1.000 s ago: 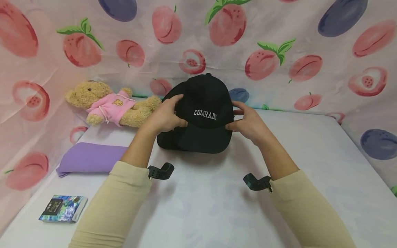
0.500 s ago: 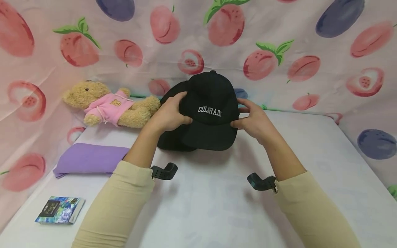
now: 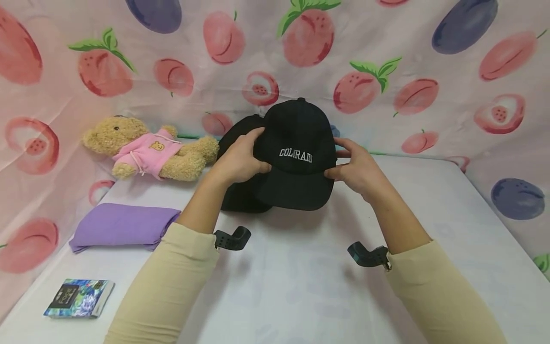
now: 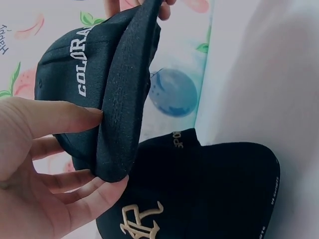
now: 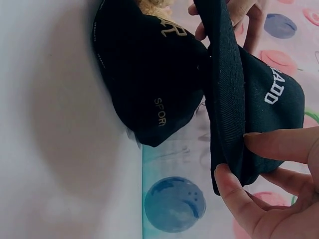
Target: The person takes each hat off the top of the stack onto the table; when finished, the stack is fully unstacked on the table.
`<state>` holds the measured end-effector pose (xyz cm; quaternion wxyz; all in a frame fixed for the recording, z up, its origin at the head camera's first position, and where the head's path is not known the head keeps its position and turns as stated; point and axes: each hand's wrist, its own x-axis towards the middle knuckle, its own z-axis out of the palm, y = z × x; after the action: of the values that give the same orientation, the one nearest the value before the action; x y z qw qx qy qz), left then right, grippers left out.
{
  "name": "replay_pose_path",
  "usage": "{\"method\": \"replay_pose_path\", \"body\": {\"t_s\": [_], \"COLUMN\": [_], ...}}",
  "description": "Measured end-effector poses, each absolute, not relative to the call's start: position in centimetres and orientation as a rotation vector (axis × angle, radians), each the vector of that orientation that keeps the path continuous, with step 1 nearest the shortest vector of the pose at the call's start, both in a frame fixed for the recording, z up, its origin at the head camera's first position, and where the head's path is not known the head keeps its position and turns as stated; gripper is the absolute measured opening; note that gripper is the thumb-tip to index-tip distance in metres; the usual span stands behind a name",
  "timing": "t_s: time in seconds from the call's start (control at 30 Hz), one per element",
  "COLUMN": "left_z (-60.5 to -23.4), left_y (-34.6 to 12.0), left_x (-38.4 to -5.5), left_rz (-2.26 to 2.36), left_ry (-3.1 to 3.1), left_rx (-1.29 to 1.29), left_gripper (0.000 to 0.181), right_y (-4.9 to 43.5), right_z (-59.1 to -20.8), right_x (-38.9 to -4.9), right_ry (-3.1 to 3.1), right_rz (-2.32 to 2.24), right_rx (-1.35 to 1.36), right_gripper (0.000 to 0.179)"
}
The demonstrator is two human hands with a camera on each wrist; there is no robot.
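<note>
Both hands hold a black baseball cap (image 3: 301, 134) with white "COLORADO" lettering, its brim toward me. My left hand (image 3: 242, 160) pinches it at the brim's left end, thumb on the front and fingers behind. At the opposite end, my right hand (image 3: 354, 169) grips it the same way. A second black cap (image 3: 240, 196) stands on the white surface behind and to the left, partly covered by the first cap and my left hand. In the left wrist view this second cap (image 4: 199, 179) shows a gold letter emblem, and the held cap (image 4: 94, 74) is up off the surface.
A teddy bear (image 3: 150, 148) in a pink hoodie lies at the back left. Nearer are a folded purple cloth (image 3: 122, 224) and a small thick book (image 3: 79, 298). A fruit-print curtain (image 3: 206, 95) hangs behind the white table (image 3: 296, 277).
Both hands have moved the Colorado cap rightward and slightly up, apart from the second cap, uncovering more of it. The head view has shifted a little.
</note>
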<state>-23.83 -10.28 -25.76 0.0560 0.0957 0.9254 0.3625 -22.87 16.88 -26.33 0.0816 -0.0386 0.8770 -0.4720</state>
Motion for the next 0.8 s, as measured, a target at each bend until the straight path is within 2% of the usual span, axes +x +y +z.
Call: {"method": "replay_pose_path", "body": {"t_s": [0.8], "left_z": [-26.3], "left_y": [-7.7], "left_x": [-25.0], "left_rz": [1.102], "left_ry": [2.76], "left_rx": [0.331], "left_gripper": [0.091], "right_y": [19.2], "right_z": [-26.2], "right_x": [-22.8], "right_ry": [2.677], "right_rz": [-1.371], "right_rx": [-0.136], "right_gripper": [0.083]}}
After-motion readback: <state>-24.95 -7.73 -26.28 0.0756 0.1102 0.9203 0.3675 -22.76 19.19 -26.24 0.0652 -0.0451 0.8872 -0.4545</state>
